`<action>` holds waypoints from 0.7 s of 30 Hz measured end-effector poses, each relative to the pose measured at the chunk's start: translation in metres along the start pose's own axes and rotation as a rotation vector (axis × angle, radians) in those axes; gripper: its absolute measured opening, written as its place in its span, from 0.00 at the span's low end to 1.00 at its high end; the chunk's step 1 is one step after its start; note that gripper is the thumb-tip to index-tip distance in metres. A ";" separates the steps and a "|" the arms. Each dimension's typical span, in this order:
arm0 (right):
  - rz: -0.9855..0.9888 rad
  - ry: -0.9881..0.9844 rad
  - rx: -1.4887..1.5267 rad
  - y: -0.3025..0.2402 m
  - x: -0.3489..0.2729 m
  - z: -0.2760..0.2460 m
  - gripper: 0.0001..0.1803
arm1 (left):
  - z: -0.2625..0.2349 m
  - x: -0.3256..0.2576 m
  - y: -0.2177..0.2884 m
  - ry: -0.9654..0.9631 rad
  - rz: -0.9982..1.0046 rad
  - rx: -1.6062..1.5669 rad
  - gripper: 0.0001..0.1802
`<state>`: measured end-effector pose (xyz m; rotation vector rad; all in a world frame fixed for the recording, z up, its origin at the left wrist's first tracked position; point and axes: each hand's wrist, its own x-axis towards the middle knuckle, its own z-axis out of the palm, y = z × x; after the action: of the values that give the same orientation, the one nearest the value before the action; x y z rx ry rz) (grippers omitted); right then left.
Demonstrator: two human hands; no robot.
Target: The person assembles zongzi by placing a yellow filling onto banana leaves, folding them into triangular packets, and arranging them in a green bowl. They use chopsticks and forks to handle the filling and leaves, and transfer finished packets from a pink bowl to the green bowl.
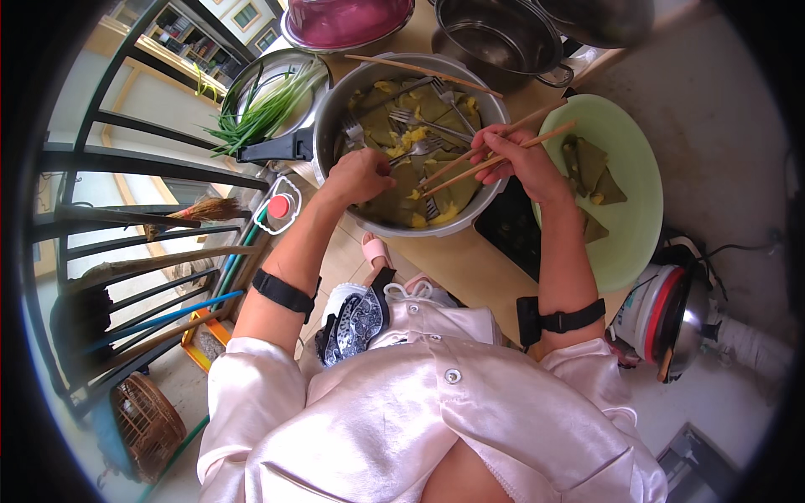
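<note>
Left hand: my left hand (359, 174) rested curled on the near rim of the pot (335, 109), fingers bent, gripping nothing I could make out.
Right hand: my right hand (513, 158) pinched chopsticks (470, 163), tips down among the wraps (394, 197).
Done: three leaf parcels (591, 168) lay in the green basin (641, 226).
Left: I judged most wraps were in the pot, with forks (423, 126) on top.

A home cooking spot on a railed balcony: a large metal pot (411, 142) of leaf-wrapped dumplings, a green basin (629, 210), spring onions (264, 109) and a rice cooker (667, 318) crowd the surface (457, 264).
</note>
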<state>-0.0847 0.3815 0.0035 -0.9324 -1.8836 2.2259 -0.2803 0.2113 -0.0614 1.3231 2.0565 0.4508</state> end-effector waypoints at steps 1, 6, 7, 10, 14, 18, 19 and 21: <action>-0.028 -0.021 0.008 0.000 -0.001 0.002 0.13 | 0.000 0.000 0.000 0.011 0.000 0.003 0.14; -0.093 -0.071 -0.018 -0.003 -0.007 0.006 0.13 | 0.001 0.000 0.000 0.018 -0.019 0.035 0.13; -0.061 -0.047 -0.029 -0.003 -0.007 0.005 0.13 | 0.001 -0.001 0.001 0.021 -0.023 0.042 0.13; -0.049 -0.056 -0.028 -0.003 -0.006 0.002 0.13 | 0.001 -0.002 0.002 0.038 -0.009 0.049 0.13; -0.046 -0.072 -0.037 0.003 -0.004 0.000 0.13 | 0.002 -0.003 0.003 0.057 -0.001 0.070 0.13; -0.033 -0.065 -0.014 0.009 -0.003 -0.003 0.13 | 0.001 -0.005 0.006 0.107 0.000 0.055 0.14; -0.026 -0.058 -0.001 0.010 -0.003 -0.003 0.13 | 0.001 -0.006 0.007 0.134 0.011 0.039 0.14; -0.023 -0.046 0.027 0.013 -0.002 -0.004 0.14 | 0.000 -0.006 0.008 0.135 -0.025 0.036 0.14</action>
<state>-0.0771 0.3807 -0.0077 -0.8587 -1.8684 2.2726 -0.2730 0.2095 -0.0549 1.3179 2.1987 0.5069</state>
